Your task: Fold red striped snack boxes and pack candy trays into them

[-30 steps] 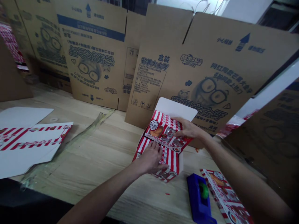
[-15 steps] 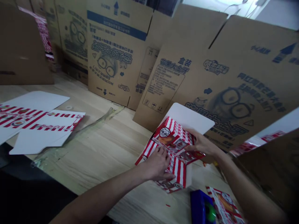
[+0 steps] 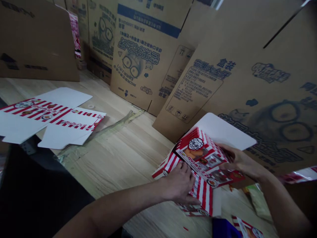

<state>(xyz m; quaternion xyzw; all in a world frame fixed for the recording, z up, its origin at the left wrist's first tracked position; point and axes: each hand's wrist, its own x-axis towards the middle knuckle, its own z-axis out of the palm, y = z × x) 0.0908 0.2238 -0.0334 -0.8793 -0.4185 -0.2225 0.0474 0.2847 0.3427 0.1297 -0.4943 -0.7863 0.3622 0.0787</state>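
A red-and-white printed box (image 3: 206, 155) with a cartoon face lies tilted in or against an opened striped carton (image 3: 204, 191); how deep it sits is hidden. A white cardboard flap (image 3: 226, 130) stands up behind the pair. My left hand (image 3: 182, 181) rests on the striped carton, fingertips curled over its edge by the printed box, thumb along the near side. My right hand (image 3: 240, 163) grips the right end of the printed box, fingers behind and thumb in front.
An unfolded striped carton blank (image 3: 61, 115) lies on the left of the wooden table (image 3: 119, 155). Large brown cartons (image 3: 138, 56) wall off the back. Near the front edge are a blue object (image 3: 225, 228) and a printed packet (image 3: 249, 228).
The printed box has tipped toward me, showing more of its face panel, with my right hand on it. My left hand stays on the carton. The whole view has shifted.
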